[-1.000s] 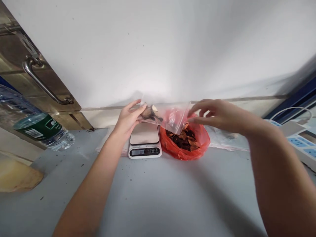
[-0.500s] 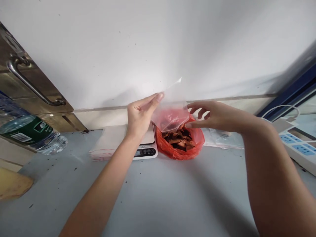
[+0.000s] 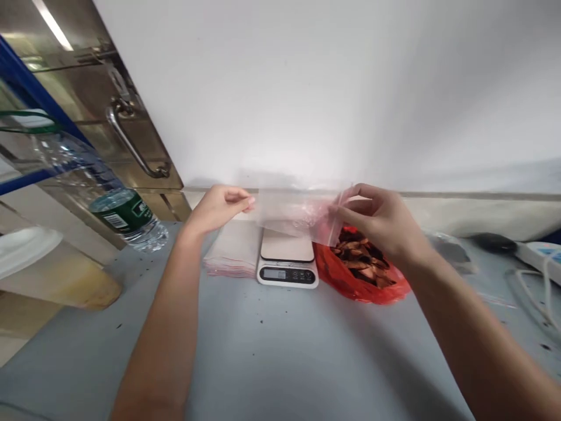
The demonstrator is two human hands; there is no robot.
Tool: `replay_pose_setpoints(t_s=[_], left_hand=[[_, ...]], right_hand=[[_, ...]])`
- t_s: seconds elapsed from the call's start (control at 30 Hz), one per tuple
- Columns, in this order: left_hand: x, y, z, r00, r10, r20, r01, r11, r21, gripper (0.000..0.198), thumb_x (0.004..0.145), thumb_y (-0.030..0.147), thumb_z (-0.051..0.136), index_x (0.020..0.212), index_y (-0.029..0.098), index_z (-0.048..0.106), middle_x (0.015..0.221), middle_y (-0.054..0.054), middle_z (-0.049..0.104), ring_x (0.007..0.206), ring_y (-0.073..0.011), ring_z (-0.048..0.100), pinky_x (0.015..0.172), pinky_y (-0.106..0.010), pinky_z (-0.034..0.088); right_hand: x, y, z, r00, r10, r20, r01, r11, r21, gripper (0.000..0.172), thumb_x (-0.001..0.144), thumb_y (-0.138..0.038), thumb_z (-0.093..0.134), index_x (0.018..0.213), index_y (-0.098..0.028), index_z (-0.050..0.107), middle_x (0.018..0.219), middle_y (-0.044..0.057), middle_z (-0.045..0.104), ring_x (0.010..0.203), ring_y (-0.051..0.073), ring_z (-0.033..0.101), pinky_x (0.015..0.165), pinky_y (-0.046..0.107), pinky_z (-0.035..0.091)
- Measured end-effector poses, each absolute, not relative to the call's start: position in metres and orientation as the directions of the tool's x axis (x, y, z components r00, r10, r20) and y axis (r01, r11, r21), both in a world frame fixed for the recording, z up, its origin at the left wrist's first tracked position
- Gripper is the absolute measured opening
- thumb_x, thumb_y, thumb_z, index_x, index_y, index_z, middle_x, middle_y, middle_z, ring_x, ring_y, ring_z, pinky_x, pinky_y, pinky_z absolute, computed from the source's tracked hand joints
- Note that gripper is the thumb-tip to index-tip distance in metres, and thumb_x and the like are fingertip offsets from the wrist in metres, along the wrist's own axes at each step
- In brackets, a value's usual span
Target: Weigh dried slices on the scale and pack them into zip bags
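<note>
A clear plastic zip bag (image 3: 293, 204) is stretched flat in the air above a white digital kitchen scale (image 3: 288, 275), blurred by motion. My left hand (image 3: 219, 207) pinches thumb and finger at its faint left edge. At the other end, by the seal strip, my right hand (image 3: 379, 219) grips the bag between thumb and fingers. Below the right hand sits a red plastic bag (image 3: 372, 292), open at the top, full of brown dried slices (image 3: 362, 257). A stack of flat zip bags (image 3: 232, 251) with red edges lies left of the scale.
On the left are a large water bottle (image 3: 127, 213) with a green label and a lidded plastic tub (image 3: 65, 275). A metal door handle (image 3: 134, 140) and the white wall (image 3: 284, 88) stand behind. At right are a black mouse (image 3: 495, 242), a cable and a power strip (image 3: 543, 257).
The view has turned left, showing more of the scale. My right hand, earlier beside the bag with fingers spread, now grips its end. The bag has gone from slanted to stretched sideways over the scale.
</note>
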State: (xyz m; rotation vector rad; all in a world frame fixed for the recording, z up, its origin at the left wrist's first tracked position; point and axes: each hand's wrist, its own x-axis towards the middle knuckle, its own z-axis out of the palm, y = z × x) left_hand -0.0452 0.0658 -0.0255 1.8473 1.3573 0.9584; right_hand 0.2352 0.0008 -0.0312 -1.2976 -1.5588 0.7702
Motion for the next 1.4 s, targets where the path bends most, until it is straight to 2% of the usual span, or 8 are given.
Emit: replay_pose_setpoints(t_s=[0.17, 0.3, 0.53, 0.63, 0.83, 1.03, 1.17, 1.4], left_hand=[[-0.109, 0.065, -0.038, -0.056, 0.996, -0.068, 0.703, 0.088, 0.705, 0.041, 0.086, 0.06, 0.062, 0.074, 0.021, 0.065, 0.08, -0.007, 0.074, 0.082, -0.0244, 0.073, 0.071, -0.029, 0.056], [-0.125, 0.062, -0.055, 0.006, 0.973, -0.229, 0.705, 0.158, 0.691, 0.049, 0.091, 0.068, 0.049, 0.077, 0.022, 0.058, 0.076, -0.007, 0.073, 0.072, -0.0247, 0.075, 0.066, -0.032, 0.059], [-0.116, 0.072, -0.075, 0.149, 0.965, -0.214, 0.824, -0.001, 0.567, 0.026, 0.064, 0.022, 0.078, 0.086, 0.021, 0.063, 0.084, 0.0, 0.069, 0.086, -0.0228, 0.069, 0.07, -0.026, 0.053], [-0.099, 0.076, -0.081, 0.234, 0.941, -0.246, 0.854, -0.078, 0.514, 0.049, 0.067, 0.013, 0.067, 0.114, 0.024, 0.071, 0.096, 0.001, 0.071, 0.085, -0.0194, 0.068, 0.069, -0.023, 0.051], [-0.068, 0.076, -0.081, 0.217, 0.906, -0.363, 0.938, -0.091, 0.334, 0.082, 0.074, 0.016, 0.066, 0.154, 0.033, 0.052, 0.118, -0.002, 0.074, 0.093, -0.0234, 0.073, 0.074, -0.026, 0.054], [-0.054, 0.071, -0.057, 0.206, 0.918, -0.337, 0.967, -0.139, 0.213, 0.089, 0.075, 0.012, 0.063, 0.161, 0.02, 0.042, 0.126, -0.01, 0.073, 0.107, -0.0273, 0.071, 0.09, -0.029, 0.054], [-0.037, 0.064, -0.031, 0.303, 0.934, -0.188, 0.934, -0.253, 0.251, 0.061, 0.086, 0.024, 0.054, 0.147, 0.021, 0.059, 0.109, -0.007, 0.075, 0.093, -0.0254, 0.071, 0.084, -0.031, 0.054], [0.047, 0.039, -0.024, 0.645, 0.715, 0.27, 0.543, -0.677, 0.497, 0.029, 0.095, 0.04, 0.054, 0.103, 0.023, 0.076, 0.095, -0.004, 0.074, 0.085, -0.021, 0.067, 0.079, -0.03, 0.052]], right_hand=[[0.148, 0.01, -0.045, -0.21, 0.767, 0.606, 0.7, 0.551, -0.454, 0.019, 0.096, -0.023, 0.055, 0.089, -0.02, 0.073, 0.082, 0.006, 0.077, 0.072, 0.019, 0.069, 0.067, 0.03, 0.051], [0.079, 0.009, -0.059, -0.563, 0.805, 0.188, 0.801, 0.587, -0.115, 0.032, 0.097, -0.005, 0.047, 0.099, -0.016, 0.077, 0.099, 0.015, 0.079, 0.101, 0.026, 0.07, 0.07, 0.03, 0.048], [0.046, 0.001, -0.093, -0.649, 0.76, -0.025, 0.755, 0.64, -0.144, 0.029, 0.105, -0.02, 0.05, 0.11, -0.012, 0.078, 0.111, 0.017, 0.079, 0.111, 0.03, 0.071, 0.081, 0.035, 0.058], [0.06, -0.003, -0.092, -0.69, 0.722, -0.054, 0.717, 0.671, -0.188, 0.028, 0.104, -0.023, 0.054, 0.119, -0.011, 0.074, 0.121, 0.015, 0.077, 0.117, 0.029, 0.07, 0.093, 0.038, 0.057], [0.114, -0.019, -0.073, -0.82, 0.571, 0.035, 0.491, 0.734, -0.47, 0.03, 0.1, -0.023, 0.061, 0.126, -0.019, 0.075, 0.141, 0.014, 0.069, 0.126, 0.029, 0.067, 0.106, 0.04, 0.054], [0.194, -0.032, -0.037, -0.686, 0.714, 0.143, 0.553, 0.638, -0.536, 0.033, 0.102, -0.032, 0.053, 0.121, -0.022, 0.077, 0.121, 0.009, 0.079, 0.103, 0.023, 0.075, 0.089, 0.035, 0.058], [0.252, -0.028, -0.013, -0.464, 0.873, 0.153, 0.71, 0.469, -0.525, 0.027, 0.095, -0.037, 0.057, 0.102, -0.025, 0.081, 0.095, 0.005, 0.081, 0.078, 0.022, 0.074, 0.071, 0.034, 0.058], [0.35, -0.012, -0.001, 0.335, 0.939, 0.072, 0.851, -0.269, -0.45, 0.011, 0.077, -0.023, 0.067, 0.084, -0.026, 0.074, 0.083, 0.007, 0.078, 0.074, 0.027, 0.07, 0.07, 0.039, 0.056]])
